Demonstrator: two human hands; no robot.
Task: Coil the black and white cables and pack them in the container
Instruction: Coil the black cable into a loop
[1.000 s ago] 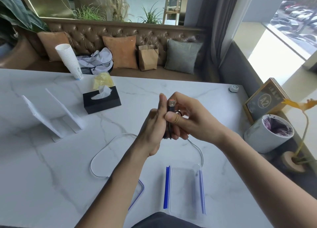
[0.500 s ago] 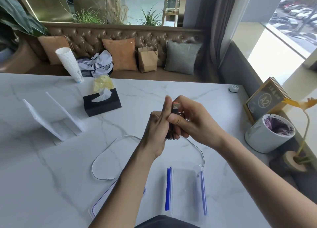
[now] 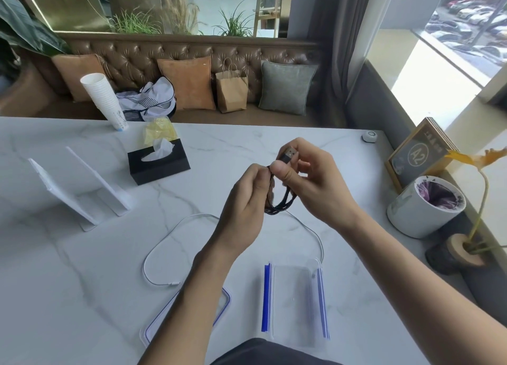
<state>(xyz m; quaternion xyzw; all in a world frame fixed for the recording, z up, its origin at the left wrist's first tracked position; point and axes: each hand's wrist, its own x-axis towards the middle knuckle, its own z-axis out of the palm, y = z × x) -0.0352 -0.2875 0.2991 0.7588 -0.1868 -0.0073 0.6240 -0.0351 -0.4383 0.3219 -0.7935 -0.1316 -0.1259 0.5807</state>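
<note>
The black cable (image 3: pixel 279 204) is wound into a small coil held above the table, its USB plug poking up between my right thumb and fingers. My left hand (image 3: pixel 247 200) pinches the coil's left side and my right hand (image 3: pixel 310 180) grips its top and plug. The white cable (image 3: pixel 164 238) lies loose in a wide loop on the marble table, passing under my arms. A clear container (image 3: pixel 293 301) with blue clips sits at the near edge, and its clear lid (image 3: pixel 153 329) with a blue rim lies to the left, partly under my left forearm.
A black tissue box (image 3: pixel 159 165) stands at mid left, two white stands (image 3: pixel 82 194) further left, a stack of paper cups (image 3: pixel 104 101) at the far edge. At the right are a white pot (image 3: pixel 422 211), a framed sign (image 3: pixel 419 156) and a small white puck (image 3: pixel 370 137).
My hands have parted a little, so the black coil now shows as an open loop between them. The plug has tilted to the right.
</note>
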